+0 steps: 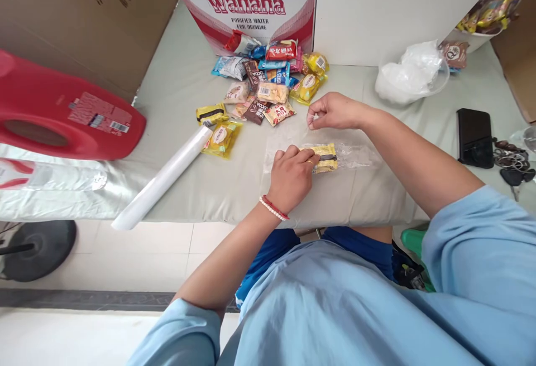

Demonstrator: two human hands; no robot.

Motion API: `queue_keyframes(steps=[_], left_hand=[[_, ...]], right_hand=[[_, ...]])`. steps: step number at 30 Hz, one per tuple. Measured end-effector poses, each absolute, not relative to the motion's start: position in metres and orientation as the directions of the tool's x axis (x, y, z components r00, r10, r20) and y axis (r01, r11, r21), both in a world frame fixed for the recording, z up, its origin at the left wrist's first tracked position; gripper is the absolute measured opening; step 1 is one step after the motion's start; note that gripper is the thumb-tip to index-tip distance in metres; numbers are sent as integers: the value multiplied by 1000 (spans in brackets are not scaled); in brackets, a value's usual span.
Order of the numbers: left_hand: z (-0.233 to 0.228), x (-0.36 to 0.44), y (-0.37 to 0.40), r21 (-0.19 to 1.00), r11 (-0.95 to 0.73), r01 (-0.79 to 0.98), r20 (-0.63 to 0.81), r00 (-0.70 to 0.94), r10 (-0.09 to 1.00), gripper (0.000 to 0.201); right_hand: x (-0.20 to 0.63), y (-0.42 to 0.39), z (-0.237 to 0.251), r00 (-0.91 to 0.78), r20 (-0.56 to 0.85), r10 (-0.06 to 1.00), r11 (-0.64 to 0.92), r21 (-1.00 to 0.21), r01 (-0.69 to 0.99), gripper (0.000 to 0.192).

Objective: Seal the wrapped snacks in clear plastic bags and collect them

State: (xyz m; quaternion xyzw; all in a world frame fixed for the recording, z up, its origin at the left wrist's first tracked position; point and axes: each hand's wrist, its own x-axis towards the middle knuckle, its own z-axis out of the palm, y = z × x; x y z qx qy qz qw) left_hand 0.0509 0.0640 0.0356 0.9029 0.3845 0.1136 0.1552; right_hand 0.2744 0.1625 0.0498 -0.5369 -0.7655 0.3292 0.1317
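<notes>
My left hand [291, 175] grips a yellow snack packet [324, 157] and has it partly inside a clear plastic bag [352, 154] lying flat on the grey table [234, 187]. My right hand [333, 111] pinches the far edge of that bag's mouth, fingers closed on the thin film. A pile of several wrapped snacks [268, 84] lies just beyond both hands. Two yellow packets [221, 137] lie apart to the left of the pile.
A white roll [163, 176] lies diagonally over the table's front edge at left. A red jug [62, 112] lies on its side at far left. A Wahaha box [251, 3] stands behind the pile. A crumpled white bag [410, 73], a black phone [474, 134] and keys [513, 159] lie at right.
</notes>
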Motion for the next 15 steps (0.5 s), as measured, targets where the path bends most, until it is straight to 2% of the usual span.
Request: queue_keyframes(steps=[3, 5, 8, 10, 11, 13, 15], left_hand=[[36, 51, 61, 371, -649, 665, 90, 670, 737, 39], [31, 48, 59, 432, -626, 649, 96, 657, 748, 41], [18, 31, 56, 636, -552, 540, 121, 636, 762, 45], [10, 15, 56, 788, -434, 436, 138, 563, 815, 41], [7, 6, 58, 846, -351, 402, 133, 479, 868, 38], [3, -9, 68, 911, -170, 374, 98, 204, 974, 31], [2, -18, 83, 931, -42, 364, 75, -79, 994, 32]], right_hand=[[266, 121, 64, -461, -53, 886, 341, -600, 724, 22], [260, 89, 59, -535, 17, 845, 458, -538, 707, 30], [257, 51, 40, -583, 74, 809, 560, -400, 726, 41], [256, 38, 29, -600, 85, 795, 594, -307, 744, 45], [256, 35, 25, -613, 85, 785, 611, -268, 745, 47], [255, 32, 21, -635, 78, 768, 636, -208, 743, 53], [253, 32, 22, -644, 72, 762, 646, -167, 745, 56]])
